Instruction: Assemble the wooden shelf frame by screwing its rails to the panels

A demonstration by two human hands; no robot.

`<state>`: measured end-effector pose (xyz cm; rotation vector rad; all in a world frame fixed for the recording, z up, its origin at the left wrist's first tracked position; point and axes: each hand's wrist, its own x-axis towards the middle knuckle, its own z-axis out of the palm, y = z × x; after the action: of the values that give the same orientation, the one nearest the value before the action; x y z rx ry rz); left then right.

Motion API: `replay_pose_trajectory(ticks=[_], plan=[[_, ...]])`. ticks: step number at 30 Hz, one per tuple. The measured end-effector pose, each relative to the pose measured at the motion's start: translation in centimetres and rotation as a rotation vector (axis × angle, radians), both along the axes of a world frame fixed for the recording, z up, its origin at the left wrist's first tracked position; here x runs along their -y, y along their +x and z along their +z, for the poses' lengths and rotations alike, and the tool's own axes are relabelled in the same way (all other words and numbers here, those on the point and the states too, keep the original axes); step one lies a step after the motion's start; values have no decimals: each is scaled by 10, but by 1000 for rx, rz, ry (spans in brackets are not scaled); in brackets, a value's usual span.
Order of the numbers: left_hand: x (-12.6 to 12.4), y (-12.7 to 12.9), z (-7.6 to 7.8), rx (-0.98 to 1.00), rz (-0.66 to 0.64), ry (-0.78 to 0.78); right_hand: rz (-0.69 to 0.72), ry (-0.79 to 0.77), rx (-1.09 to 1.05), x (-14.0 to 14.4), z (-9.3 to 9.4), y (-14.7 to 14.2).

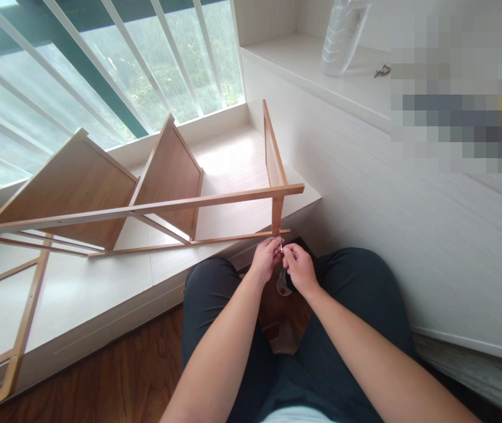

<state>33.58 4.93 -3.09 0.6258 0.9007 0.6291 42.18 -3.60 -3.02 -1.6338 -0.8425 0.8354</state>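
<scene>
wooden shelf frame lies tipped on its side on the white window ledge, w/ 2 flat shelf boards leaning up toward the window bars. head view: its near corner post sticks out over the ledge edge, right above the person's knees. both hands meet just under that post end. left hand has fingers curled in, tips pressed together on a small thin pale piece, prob a screw or pin, too small to tell. right hand pinches the same piece from the other side, thumb and forefinger closed on it. hands touch each other at the fingertips. a small white and red item sits below the hands btwn the dark trouser legs; can't make out what it is. clear plastic bottle stands on the upper white counter, some small metal hardware near it. dark wood floor below the ledge.
</scene>
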Motion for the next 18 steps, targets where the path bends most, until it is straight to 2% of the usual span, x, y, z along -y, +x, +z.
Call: replay_pose_trajectory(ticks=[18], plan=[[0,1,0,-32,-2,57,-30,10,-483,-5,4,-4]])
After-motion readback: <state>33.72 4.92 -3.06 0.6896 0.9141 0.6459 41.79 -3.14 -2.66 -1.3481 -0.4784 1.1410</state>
